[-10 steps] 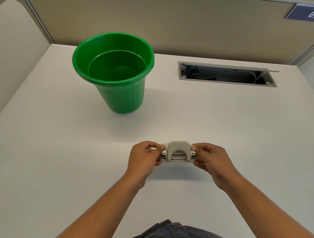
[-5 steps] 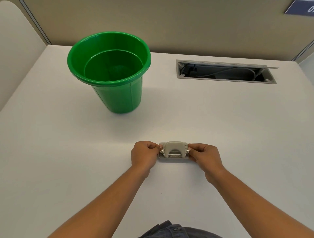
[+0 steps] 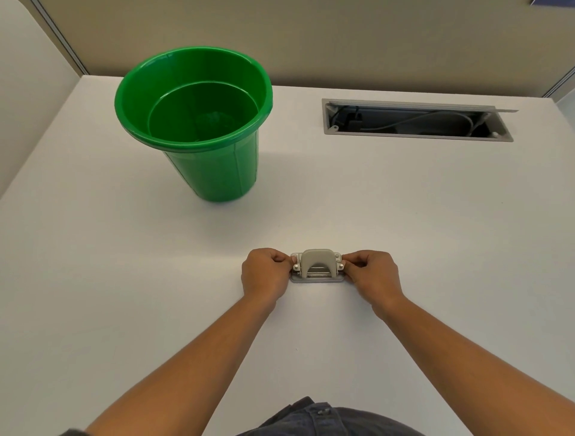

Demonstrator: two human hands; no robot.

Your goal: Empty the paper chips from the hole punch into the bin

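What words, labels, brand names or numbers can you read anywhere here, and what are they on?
No text can be read.
Hole punch: no brand or marking shows.
Green bin: plain, no label.
Blue sign at the top right edge: almost wholly cut off, nothing legible.

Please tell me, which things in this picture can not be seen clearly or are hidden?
- Underside of the hole punch, head view: it faces down toward the white desk, so any chip tray and chips are hidden.
- Ends of the punch: covered by the fingers of the left hand and right hand.
- Bottom of the green bin: dark and blurred; contents unclear.
- Cable slot: its inside is in shadow.
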